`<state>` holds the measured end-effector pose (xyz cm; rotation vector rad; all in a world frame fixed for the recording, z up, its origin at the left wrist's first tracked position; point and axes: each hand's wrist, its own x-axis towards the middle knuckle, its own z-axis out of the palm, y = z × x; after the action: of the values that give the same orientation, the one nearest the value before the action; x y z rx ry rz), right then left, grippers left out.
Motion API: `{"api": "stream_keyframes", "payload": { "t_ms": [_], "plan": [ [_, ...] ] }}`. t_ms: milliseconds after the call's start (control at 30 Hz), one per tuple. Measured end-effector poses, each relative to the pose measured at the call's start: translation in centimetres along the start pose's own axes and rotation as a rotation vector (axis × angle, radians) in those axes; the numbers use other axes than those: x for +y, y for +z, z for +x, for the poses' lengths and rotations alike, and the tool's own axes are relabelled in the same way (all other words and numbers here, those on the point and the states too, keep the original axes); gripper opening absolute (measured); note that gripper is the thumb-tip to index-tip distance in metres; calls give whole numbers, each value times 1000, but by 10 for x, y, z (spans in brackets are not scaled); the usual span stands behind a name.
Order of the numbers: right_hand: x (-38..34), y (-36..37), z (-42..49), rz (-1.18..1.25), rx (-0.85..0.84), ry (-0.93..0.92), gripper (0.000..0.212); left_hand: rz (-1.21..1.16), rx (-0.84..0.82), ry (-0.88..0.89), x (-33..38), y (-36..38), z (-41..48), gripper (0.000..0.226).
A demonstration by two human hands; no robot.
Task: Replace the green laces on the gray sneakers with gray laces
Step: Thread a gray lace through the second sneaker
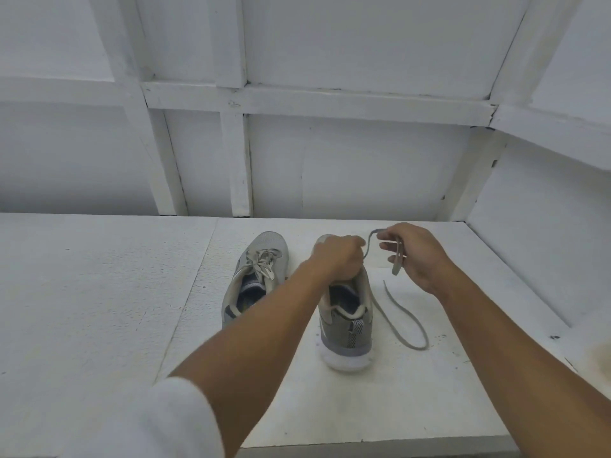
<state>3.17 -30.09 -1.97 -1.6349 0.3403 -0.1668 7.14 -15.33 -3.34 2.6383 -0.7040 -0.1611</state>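
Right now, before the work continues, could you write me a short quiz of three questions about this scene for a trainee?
1. True or false: the left sneaker already has a lace through its eyelets.
2. What does the right hand pinch? A) a lace B) a sneaker C) nothing
3. Fill in: the left hand grips the top of the ____ sneaker, which stands on the table.

Key: 1 true; 2 A; 3 right.
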Motion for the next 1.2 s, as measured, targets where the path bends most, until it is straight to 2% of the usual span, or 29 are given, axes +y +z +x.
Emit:
{"api": "stream_keyframes", "payload": {
  "t_ms": [100, 167, 233, 433, 567, 633, 767, 900, 1033, 1100, 1200],
  "plan": [
    [3, 1, -4, -220, 21, 32, 16, 206, -226, 29, 6, -5, 20, 40],
    [8, -4, -6, -378, 5, 78, 18, 274, -260, 16, 7, -4, 25, 38],
    [10, -10, -7, -479, -15, 108, 19, 237, -238, 6, 7, -4, 26, 34],
    [6, -16, -9, -529, -134, 179, 11, -208, -120, -54, 1, -15, 21, 35],
    [-7, -17, -10, -530, -170, 206, 14, -570, -75, -43, 7, -38, 15, 4],
    [-14, -16, -10, -513, -168, 188, 20, -678, -44, -19, 13, -54, 11, 7],
    [-29, -9, -10, -513, -127, 101, 39, -775, -17, 73, 29, -83, 3, 33],
    [-40, -3, -2, -452, -168, 1, 27, -703, -8, 206, 41, -98, -15, 35],
    [-50, 0, 2, -116, -290, 24, 23, -598, 36, 294, 45, -99, -34, 34],
    [-52, 0, 9, 38, -331, 45, 27, -536, 45, 330, 45, -92, -43, 34],
    [-56, 1, 14, 188, -372, 106, 29, -445, 57, 359, 45, -77, -54, 28]
  ]
}}
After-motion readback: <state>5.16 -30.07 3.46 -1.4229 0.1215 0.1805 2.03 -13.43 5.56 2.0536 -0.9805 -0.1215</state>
